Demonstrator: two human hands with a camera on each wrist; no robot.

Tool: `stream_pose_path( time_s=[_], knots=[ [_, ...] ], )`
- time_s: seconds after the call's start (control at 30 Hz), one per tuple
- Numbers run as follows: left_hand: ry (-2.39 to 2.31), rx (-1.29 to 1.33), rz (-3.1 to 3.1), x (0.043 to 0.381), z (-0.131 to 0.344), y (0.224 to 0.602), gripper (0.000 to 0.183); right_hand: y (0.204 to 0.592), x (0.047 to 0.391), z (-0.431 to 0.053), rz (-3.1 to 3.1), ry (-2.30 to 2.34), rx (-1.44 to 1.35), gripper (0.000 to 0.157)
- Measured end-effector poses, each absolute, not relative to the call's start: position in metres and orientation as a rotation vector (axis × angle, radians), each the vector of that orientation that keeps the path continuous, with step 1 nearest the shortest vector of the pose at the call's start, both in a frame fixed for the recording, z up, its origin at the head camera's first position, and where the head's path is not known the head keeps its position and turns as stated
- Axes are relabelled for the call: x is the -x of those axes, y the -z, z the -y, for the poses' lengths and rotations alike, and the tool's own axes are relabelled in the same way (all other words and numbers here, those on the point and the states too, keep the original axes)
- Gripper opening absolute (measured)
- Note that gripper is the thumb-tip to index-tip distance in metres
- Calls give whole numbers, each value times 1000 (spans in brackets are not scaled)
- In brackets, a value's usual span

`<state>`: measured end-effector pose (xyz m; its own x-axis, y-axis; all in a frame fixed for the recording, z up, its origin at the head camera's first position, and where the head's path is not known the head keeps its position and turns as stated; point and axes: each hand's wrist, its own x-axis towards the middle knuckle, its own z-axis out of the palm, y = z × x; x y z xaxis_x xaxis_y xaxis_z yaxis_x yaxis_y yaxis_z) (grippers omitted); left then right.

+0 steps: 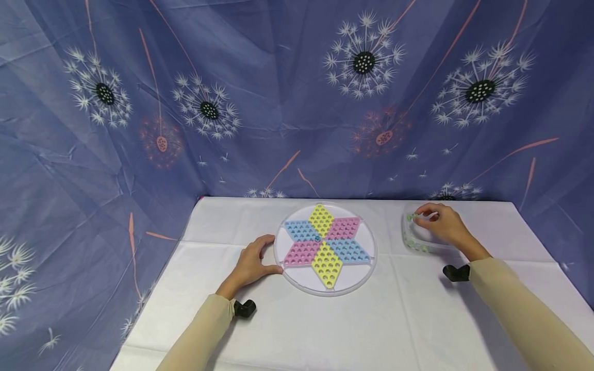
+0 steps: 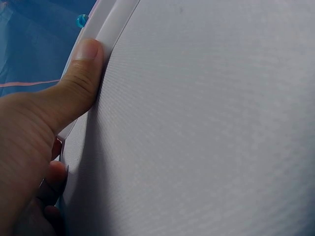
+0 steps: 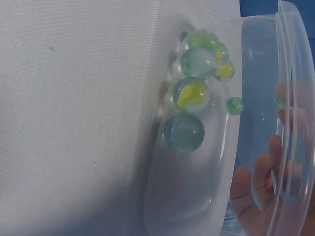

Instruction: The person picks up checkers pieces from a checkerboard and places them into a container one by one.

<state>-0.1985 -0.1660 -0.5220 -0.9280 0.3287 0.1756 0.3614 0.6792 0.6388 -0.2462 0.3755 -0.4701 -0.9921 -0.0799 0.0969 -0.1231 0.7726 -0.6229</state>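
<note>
A round white Chinese checkers board [image 1: 303, 278] with a yellow, pink and blue star of holes lies on the table. One blue marble [image 1: 317, 238] sits near its centre; in the left wrist view that marble [image 2: 81, 20] shows above the rim. My left hand [image 1: 252, 263] touches the board's left edge, thumb and fingers spread along it. At the far right, my right hand [image 1: 441, 224] is over a clear plastic container [image 1: 431, 248], pinching a green marble [image 3: 279, 101] between thumb and finger. Several clear, green and yellow-streaked marbles [image 3: 192, 96] lie in the container.
A white cloth [image 1: 352, 330] covers the table. Behind and to the left hangs a blue curtain [image 1: 278, 103] with a dandelion print. Black wrist devices [image 1: 245, 308] stick out from both sleeves.
</note>
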Motion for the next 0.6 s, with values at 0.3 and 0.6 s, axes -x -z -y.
stream_pose_path(
  time_s=[0.3,0.6],
  knots=[
    [1096,574,2859,200,166,522,96,471,247,-375,2911,-1058,-141,46],
    [1096,566,2872,200,166,522,96,471,246,-374,2907,-1037,-149,48]
  ],
)
